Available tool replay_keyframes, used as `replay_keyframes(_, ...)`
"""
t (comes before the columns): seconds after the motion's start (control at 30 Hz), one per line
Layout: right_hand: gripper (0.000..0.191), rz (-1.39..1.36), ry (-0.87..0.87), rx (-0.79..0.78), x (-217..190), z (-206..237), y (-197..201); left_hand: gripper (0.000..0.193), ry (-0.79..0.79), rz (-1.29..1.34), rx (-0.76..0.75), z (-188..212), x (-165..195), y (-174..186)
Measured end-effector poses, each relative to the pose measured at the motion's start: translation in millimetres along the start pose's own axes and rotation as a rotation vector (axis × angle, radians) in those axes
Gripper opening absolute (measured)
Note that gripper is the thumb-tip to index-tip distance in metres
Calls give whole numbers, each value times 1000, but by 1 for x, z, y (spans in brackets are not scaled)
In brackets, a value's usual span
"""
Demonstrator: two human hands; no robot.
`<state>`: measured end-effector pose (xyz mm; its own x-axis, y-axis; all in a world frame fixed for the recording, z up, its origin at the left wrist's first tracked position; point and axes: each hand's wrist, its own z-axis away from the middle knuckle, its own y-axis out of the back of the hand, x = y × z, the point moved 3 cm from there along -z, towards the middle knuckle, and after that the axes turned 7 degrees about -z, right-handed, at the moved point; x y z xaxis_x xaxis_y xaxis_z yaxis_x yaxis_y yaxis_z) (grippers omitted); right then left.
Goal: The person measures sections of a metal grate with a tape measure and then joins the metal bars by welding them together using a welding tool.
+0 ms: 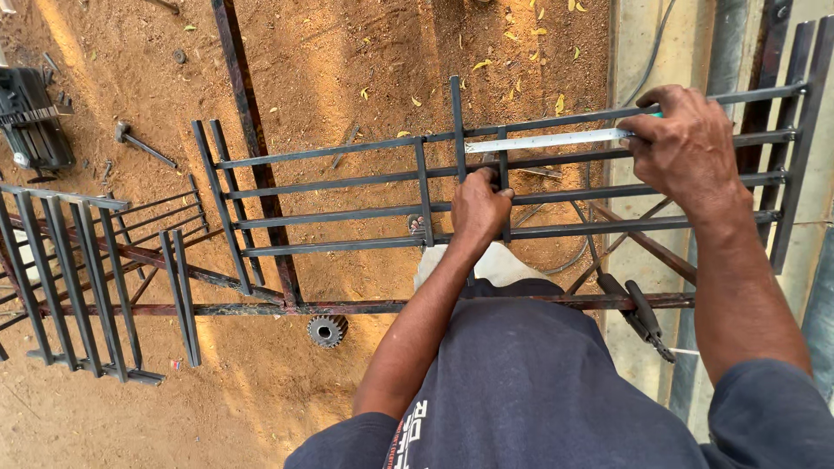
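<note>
Steel bars form a dark grille (pixel 347 200) lying flat on a rusty stand (pixel 261 306) over sandy ground; across its upper rails lies a pale metal ruler (pixel 547 140), running from a short upright bar (pixel 503 174) to the right hand (pixel 686 152); that hand's fingers are closed down on the ruler's right end, pinning it against the rail; the left hand (pixel 478 211) is curled around the base of the short upright bar, just below the ruler's left end; a toothed gear (pixel 327 330) sits on the ground beneath the stand, and black clamping pliers (pixel 638 317) lie by the person's right arm
</note>
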<state>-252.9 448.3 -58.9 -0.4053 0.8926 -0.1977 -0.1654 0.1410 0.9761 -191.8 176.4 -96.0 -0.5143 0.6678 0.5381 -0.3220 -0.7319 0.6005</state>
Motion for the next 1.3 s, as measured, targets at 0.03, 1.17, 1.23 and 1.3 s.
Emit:
replay_keyframes(0.03,7,2,-1,0,0,-3,0,31,12,7,-5,-1,0,0)
replay_keyframes(1.17,42,-985,-612,-382,-131,106,-14,27,-45,-89,44,19,-13,-4)
replay_keyframes(1.23,38,-1275,-598,-390,-165,122,-35,29,-14,-110,43,24,-14,-3)
replay_keyframes(1.3,43,-1319,-554,-425,-189,137,-52,30,14,-113,42,29,-16,-2)
